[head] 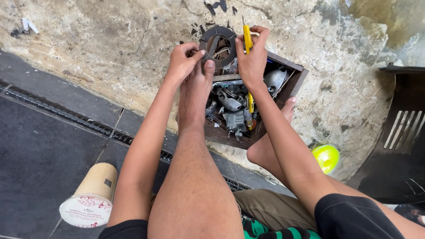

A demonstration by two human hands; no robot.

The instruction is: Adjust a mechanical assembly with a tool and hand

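My left hand (pixel 183 60) grips the left rim of a round dark metal ring part (pixel 217 33) held on edge over the far end of a wooden box. My right hand (pixel 252 56) holds a yellow-handled tool (pixel 247 38) against the ring's right side, with fingers also touching the ring. My bare left foot (pixel 195 97) presses up against the ring from below. The wooden box (pixel 293 81) is full of grey metal engine parts (pixel 232 109). A second yellow-handled tool (pixel 250 111) lies among them.
A paper cup with a sealed lid (pixel 92 196) lies on its side on the dark tiles at left. A black plastic vehicle panel (pixel 422 133) stands at right, a yellow-green round object (pixel 326 157) beside my right foot. A drain grate (pixel 45 104) runs along the cracked concrete.
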